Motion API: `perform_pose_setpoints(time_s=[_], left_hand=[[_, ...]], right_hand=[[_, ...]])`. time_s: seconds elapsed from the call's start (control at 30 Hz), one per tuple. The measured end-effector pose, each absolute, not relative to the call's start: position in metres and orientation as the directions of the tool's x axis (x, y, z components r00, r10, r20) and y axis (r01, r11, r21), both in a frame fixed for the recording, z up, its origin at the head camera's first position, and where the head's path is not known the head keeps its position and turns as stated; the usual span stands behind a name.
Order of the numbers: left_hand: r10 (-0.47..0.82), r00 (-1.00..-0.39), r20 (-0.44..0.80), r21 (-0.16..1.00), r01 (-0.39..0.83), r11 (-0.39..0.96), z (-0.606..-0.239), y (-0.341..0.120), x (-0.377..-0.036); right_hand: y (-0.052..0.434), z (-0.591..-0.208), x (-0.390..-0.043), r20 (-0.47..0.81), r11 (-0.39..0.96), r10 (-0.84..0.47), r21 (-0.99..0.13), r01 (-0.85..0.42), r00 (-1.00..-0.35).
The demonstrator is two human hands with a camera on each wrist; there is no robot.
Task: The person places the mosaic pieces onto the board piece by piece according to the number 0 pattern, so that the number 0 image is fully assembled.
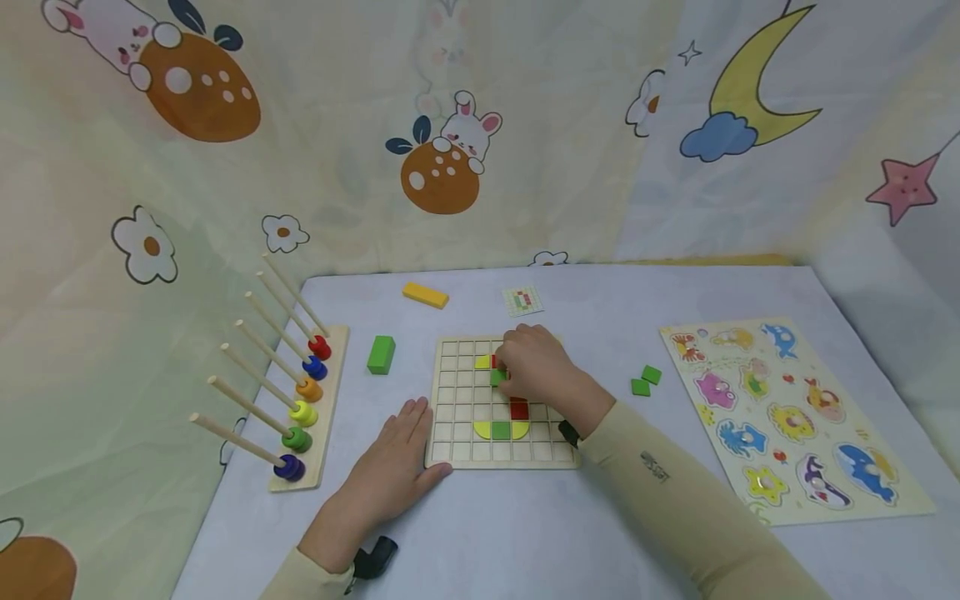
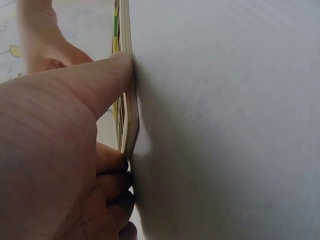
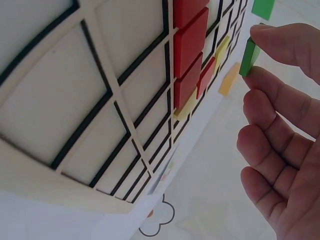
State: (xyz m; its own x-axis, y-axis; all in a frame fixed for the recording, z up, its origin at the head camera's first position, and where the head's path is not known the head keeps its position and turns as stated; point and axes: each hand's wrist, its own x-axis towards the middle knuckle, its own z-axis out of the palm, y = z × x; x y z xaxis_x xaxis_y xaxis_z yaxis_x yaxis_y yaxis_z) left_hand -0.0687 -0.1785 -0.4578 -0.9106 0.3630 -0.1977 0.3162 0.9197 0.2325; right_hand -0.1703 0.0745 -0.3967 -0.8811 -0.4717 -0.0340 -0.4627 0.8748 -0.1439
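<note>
My right hand (image 1: 542, 367) is over the upper middle of a wooden grid board (image 1: 457, 408). Between thumb and index finger it pinches a small green square tile (image 3: 250, 56), held off the board's surface in the right wrist view. Red tiles (image 3: 191, 42) and yellow rounded tiles (image 1: 482, 430) sit in some of the grid's cells, with a green tile (image 1: 500, 431) in the lower row; the hand hides part of the grid in the head view. My left hand (image 1: 393, 454) lies at the board's lower left corner, fingers along the left side and thumb (image 2: 112, 75) against the near edge.
A peg stand with coloured rings (image 1: 330, 400), a green block (image 1: 381, 355) and a yellow block (image 1: 425, 295) are to the left. Behind the board lies a small pattern card (image 1: 522, 301). Two loose green tiles (image 1: 641, 387) and a sea-animal puzzle board (image 1: 817, 508) are on the right.
</note>
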Motion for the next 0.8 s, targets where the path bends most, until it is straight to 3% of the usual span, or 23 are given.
perform_pose_setpoints(time_s=[0.8], left_hand=[[0.376, -0.907, -0.189, 0.227, 0.332, 0.916, -0.458, -0.179, -0.068]], right_hand=[[0.051, -0.410, -0.189, -0.105, 0.885, -0.455, -0.161, -0.436, -0.884]])
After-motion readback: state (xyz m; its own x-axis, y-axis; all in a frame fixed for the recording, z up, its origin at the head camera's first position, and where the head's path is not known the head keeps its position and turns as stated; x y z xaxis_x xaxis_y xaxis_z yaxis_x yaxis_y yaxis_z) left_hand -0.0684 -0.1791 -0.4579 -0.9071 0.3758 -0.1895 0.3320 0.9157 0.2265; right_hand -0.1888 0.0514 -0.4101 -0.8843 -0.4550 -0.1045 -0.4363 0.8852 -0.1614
